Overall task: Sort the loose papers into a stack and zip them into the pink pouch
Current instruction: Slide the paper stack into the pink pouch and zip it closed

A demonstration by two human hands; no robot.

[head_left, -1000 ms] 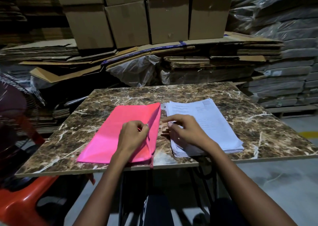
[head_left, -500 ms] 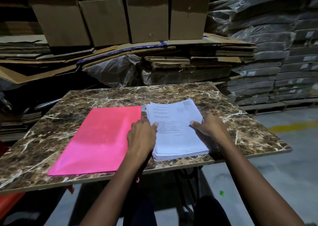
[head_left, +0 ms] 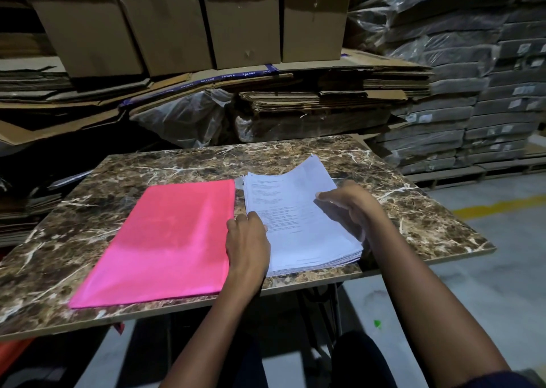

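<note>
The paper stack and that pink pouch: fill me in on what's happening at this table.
A person is working at a marbled table. Both hands are on the paper stack: the left hand grips its left edge, and the right hand lifts the right side, so the far corner curls up. The pink pouch lies flat beside the stack, untouched. No papers are in it yet as far as can be seen.

Legible text: none. Print on the top sheet point(head_left: 283, 210) and blue tape point(head_left: 236, 75) lettering were too small to read.
</note>
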